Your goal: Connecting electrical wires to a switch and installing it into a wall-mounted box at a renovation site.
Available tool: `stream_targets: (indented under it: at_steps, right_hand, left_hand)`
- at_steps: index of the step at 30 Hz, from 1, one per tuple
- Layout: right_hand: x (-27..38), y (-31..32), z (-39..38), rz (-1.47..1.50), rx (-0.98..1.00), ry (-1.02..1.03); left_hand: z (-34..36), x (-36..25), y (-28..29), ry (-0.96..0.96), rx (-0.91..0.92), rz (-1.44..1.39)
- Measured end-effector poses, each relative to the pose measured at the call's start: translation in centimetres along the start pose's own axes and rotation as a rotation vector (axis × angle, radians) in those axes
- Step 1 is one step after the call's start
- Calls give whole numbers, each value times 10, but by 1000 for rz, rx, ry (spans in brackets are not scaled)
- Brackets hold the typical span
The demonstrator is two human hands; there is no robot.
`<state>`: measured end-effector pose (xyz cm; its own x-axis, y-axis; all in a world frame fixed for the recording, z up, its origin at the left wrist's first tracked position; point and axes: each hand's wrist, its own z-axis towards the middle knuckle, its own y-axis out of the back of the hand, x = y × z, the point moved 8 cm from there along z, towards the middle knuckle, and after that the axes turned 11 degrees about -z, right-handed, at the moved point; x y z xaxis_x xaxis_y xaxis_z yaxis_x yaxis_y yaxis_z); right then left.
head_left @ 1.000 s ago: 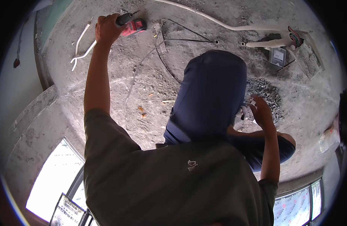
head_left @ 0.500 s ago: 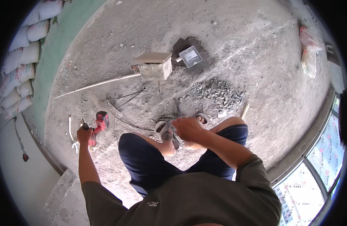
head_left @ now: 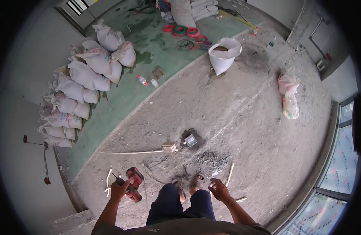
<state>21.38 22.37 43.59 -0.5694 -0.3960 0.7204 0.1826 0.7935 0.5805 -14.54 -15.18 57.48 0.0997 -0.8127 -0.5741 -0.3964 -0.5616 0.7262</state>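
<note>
My left hand (head_left: 117, 190) is closed around the black front end of a red cordless drill (head_left: 134, 192), whose battery end points away from me; a thin bit sticks out past my fingers. On the other side of my knees, my right hand (head_left: 220, 190) hangs above the floor with its fingers apart and nothing in it. Near it lie a small white piece (head_left: 215, 173) and a pale length of pipe (head_left: 230, 174). Short white pipe pieces (head_left: 108, 178) lie beside the drill. Dark cables (head_left: 152, 175) lie on the floor before my feet.
Ahead are a beige box (head_left: 169, 147), a grey box (head_left: 191, 140) set in a dark hole, and a rubble pile (head_left: 212, 159). Filled sacks (head_left: 84, 72) line the left wall. Farther off stand an open white sack (head_left: 223, 58) and plastic bags (head_left: 289, 94). Windows (head_left: 333, 164) are at right.
My view has risen and tilted forward, showing more of the room; my legs are less bent. The drill is lifted in my left hand. My right hand has moved right, away from my feet, and opened.
</note>
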Motion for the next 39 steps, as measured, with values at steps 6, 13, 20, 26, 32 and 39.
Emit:
stream_targets:
  at_steps: [6, 13, 20, 26, 32, 39]
  right_hand:
    - [161, 117, -24, -276, -262, 458]
    - [235, 209, 30, -592, -616, 676]
    - [78, 286, 122, -173, -415, 329]
    - [-59, 368, 155, -444, -281, -448]
    - [-110, 388, 210, 95, 3, -741]
    - [-17, 411, 419, 3, 299, -609]
  left_hand:
    - [-55, -180, -65, -64, 220, -639]
    - [-83, -329, -177, 218, 772, -1063]
    - [30, -391, -315, -118, 1124, -447]
    - [164, -391, -324, -166, 655, -520]
    - [224, -388, -292, -201, 401, -476]
    - [218, -341, -404, -266, 656, -296]
